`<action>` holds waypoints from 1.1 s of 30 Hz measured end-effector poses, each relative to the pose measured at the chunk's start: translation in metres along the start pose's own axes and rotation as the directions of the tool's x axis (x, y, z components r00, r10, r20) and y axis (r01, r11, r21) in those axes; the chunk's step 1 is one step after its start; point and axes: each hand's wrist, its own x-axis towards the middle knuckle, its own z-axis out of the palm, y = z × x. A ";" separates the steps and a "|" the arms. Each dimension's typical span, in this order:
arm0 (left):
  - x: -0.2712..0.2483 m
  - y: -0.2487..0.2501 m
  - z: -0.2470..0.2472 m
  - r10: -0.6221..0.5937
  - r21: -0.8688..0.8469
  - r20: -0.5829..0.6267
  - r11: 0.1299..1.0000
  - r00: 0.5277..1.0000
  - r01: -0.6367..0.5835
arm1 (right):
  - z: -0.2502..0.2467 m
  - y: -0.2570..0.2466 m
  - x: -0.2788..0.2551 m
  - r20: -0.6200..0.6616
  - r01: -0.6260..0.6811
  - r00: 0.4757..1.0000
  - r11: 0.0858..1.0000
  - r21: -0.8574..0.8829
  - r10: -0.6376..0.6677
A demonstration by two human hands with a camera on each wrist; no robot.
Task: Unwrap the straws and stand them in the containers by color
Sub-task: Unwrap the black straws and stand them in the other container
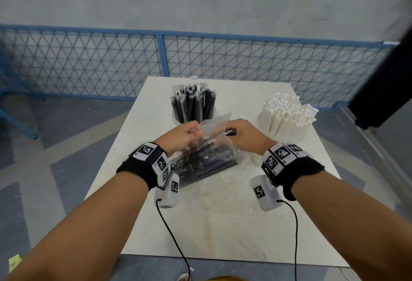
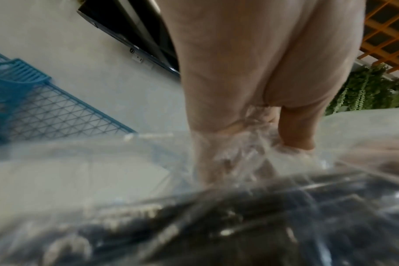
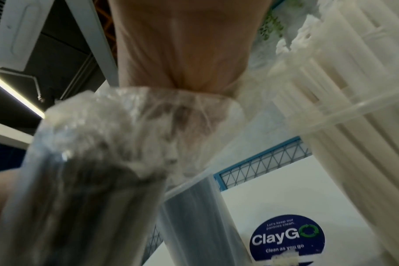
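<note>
Nearest, clear bag of black straws (image 1: 205, 162) lay on white table (image 1: 223, 225). Left hand (image 1: 180, 135) pinched bag's open flap (image 1: 214, 124); right hand (image 1: 247, 134) gripped black straws at mouth. Risk — film snagging, bundle spilling. Beyond: black-straw container (image 1: 193, 104), white-straw container (image 1: 287, 116).

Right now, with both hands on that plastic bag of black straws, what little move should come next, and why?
Probably slide the black straws out. The left hand pinches the clear bag open while the right hand grips their exposed ends; the container of black straws stands just behind.
</note>
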 end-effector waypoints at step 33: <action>0.011 -0.021 0.017 -0.080 0.148 0.280 0.988 0.957 0.039 | -0.009 -0.028 0.012 -0.123 -0.109 0.903 0.497 0.861 0.411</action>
